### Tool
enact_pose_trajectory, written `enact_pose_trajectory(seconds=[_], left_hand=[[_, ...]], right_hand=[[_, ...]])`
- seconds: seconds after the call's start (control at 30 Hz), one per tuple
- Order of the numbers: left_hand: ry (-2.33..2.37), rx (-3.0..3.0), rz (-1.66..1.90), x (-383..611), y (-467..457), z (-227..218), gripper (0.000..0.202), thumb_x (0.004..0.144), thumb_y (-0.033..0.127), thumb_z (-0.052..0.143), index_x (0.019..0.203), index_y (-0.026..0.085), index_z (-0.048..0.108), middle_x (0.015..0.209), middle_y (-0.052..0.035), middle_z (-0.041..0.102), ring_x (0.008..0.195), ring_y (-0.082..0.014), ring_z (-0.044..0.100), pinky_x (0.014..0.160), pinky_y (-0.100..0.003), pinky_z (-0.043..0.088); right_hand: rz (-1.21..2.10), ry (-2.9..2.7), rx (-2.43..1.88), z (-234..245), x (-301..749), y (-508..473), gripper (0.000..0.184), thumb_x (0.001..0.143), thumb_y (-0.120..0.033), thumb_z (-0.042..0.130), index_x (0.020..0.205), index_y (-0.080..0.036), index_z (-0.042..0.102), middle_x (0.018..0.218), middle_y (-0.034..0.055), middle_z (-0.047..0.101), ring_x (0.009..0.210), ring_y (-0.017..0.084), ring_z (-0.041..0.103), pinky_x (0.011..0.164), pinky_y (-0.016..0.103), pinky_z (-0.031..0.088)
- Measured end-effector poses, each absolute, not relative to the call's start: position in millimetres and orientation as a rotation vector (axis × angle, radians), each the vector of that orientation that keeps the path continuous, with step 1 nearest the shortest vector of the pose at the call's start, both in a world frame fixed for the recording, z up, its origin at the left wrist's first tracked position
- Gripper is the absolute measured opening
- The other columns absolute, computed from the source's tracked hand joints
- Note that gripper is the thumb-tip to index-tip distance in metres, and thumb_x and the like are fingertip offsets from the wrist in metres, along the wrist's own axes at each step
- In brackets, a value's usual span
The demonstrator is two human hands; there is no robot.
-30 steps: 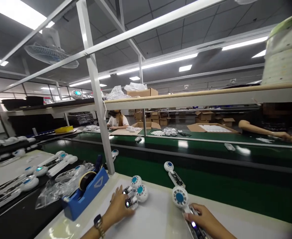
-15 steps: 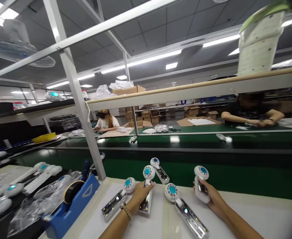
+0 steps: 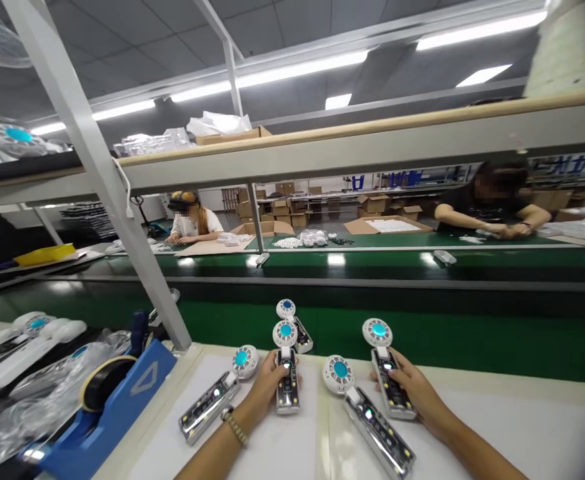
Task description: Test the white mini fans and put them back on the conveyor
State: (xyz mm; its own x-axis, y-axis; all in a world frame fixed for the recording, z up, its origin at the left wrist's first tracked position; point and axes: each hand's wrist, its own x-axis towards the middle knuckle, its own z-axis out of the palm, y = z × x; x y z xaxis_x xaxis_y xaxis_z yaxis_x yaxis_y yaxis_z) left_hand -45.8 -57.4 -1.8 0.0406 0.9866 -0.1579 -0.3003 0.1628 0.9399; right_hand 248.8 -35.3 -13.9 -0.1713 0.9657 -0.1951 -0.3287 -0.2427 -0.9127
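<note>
On the white bench [image 3: 492, 413], 2 round-headed devices lie face up, the middle device [image 3: 380, 433] between the forearms and the outer device [image 3: 207, 407] left of the left wrist, handles angled nearer, seemingly to suit a grip. A blue tape dispenser [image 3: 122, 407] stands at the bench's left side, probably to leave the working space free. The left hand [image 3: 267, 385] grasps a 3rd device [image 3: 287, 393] by its handle, thumb across the front. The right hand [image 3: 415, 383] clasps a 4th device [image 3: 398, 400] likewise, thumb by a glowing spot, both heads uncovered, perhaps to keep the blue discs visible. Just beyond, a 5th device [image 3: 303, 337] sits by the green belt [image 3: 447, 347] (a held head partly hides it). Farther off, a co-worker in white [image 3: 210, 223] and a co-worker in black [image 3: 460, 210] work with hands low; cardboard boxes [image 3: 375, 202] stand behind.
</note>
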Motion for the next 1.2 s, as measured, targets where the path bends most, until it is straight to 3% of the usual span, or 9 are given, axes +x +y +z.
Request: enact_pose_trajectory(seconds=[0.17, 0.37, 0.7, 0.87, 1.2], left_hand=[[1.040, 0.943, 1.221, -44, -61, -4, 0.043, 0.065, 0.019, 0.062, 0.098, 0.018, 0.035, 0.090, -0.0057, 0.061, 0.078, -0.0204, 0.064, 0.073, -0.038, 0.050], [1.074, 0.951, 1.168, -43, -66, 3, 0.045, 0.068, 0.021, 0.063, 0.104, 0.018, 0.036, 0.094, -0.0077, 0.059, 0.084, -0.0225, 0.063, 0.071, -0.036, 0.050], [0.998, 1.026, 1.158, -41, -67, 4, 0.047, 0.066, 0.026, 0.068, 0.102, 0.019, 0.038, 0.104, -0.0102, 0.056, 0.090, -0.0244, 0.060, 0.073, -0.036, 0.048], [1.015, 1.018, 1.149, -40, -68, 5, 0.050, 0.066, 0.027, 0.068, 0.105, 0.019, 0.038, 0.098, -0.0104, 0.059, 0.091, -0.0245, 0.060, 0.074, -0.037, 0.047], [1.010, 1.039, 1.107, -40, -67, 4, 0.052, 0.069, 0.027, 0.067, 0.107, 0.017, 0.034, 0.092, -0.0100, 0.062, 0.087, -0.0227, 0.062, 0.076, -0.037, 0.046]], right_hand=[[1.612, -0.960, -1.064, -16, 250, -37, 0.092, 0.066, -0.039, 0.069, 0.138, -0.017, 0.016, 0.093, 0.0097, 0.068, 0.089, 0.027, 0.063, 0.076, 0.035, 0.052], [1.604, -1.035, -1.100, -12, 251, -38, 0.098, 0.062, -0.048, 0.070, 0.138, -0.016, 0.017, 0.099, 0.0148, 0.066, 0.093, 0.031, 0.062, 0.081, 0.042, 0.050], [1.569, -0.937, -1.088, -16, 247, -40, 0.095, 0.061, -0.047, 0.071, 0.136, -0.017, 0.021, 0.098, 0.0164, 0.066, 0.090, 0.033, 0.062, 0.081, 0.046, 0.049], [1.558, -0.957, -1.092, -14, 247, -42, 0.088, 0.063, -0.046, 0.069, 0.135, -0.019, 0.025, 0.104, 0.0163, 0.064, 0.097, 0.033, 0.059, 0.082, 0.045, 0.049], [1.582, -1.016, -1.089, -13, 248, -43, 0.095, 0.065, -0.046, 0.069, 0.138, -0.021, 0.014, 0.099, 0.0127, 0.067, 0.088, 0.030, 0.064, 0.075, 0.042, 0.054]])
